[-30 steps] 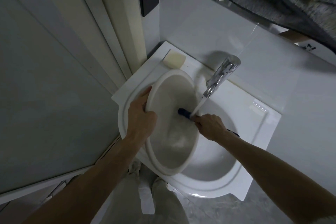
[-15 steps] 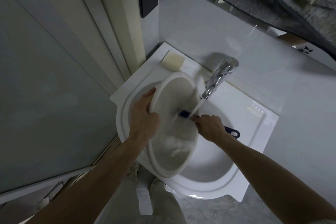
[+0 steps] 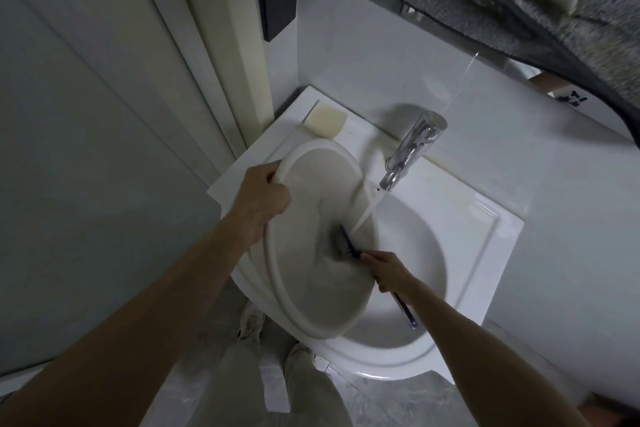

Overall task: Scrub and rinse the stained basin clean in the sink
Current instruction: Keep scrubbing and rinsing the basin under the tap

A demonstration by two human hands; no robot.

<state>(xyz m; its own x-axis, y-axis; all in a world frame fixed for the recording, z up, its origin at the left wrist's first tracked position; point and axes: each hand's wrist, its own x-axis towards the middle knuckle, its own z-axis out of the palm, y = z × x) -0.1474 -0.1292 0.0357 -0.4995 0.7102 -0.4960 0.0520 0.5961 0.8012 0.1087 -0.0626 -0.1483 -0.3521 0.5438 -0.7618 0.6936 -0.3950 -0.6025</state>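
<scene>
- My left hand [image 3: 261, 199] was curled tight over the upper left rim of the round off-white plastic basin [image 3: 304, 218], fingers hooked over the edge, propping it tilted on its side in the sink.
- My right hand [image 3: 389, 270] was closed in a fist round the middle of the dark blue long-handled scrubbing brush [image 3: 346, 246], its bristle head pressed against the inner wall of the basin and the handle's end poking out behind my wrist.
- The basin lay across the left half of the white ceramic sink [image 3: 485, 253], open side facing right, its lower rim overhanging the sink's front edge.
- I judged it light and stiff, though wet and likely slippery; a hooked hold on the rolled rim seemed the safest purchase, since the smooth wall offered none.
- Grey staining showed over the inside, so I took the scrubbing as only partly done.
- Water ran from the chrome tap [image 3: 412, 149] in a thin stream onto the basin's right edge, just beside the brush head.
- A pale yellow bar of soap [image 3: 325, 121] sat on the sink's back left corner, well clear of both hands.
</scene>
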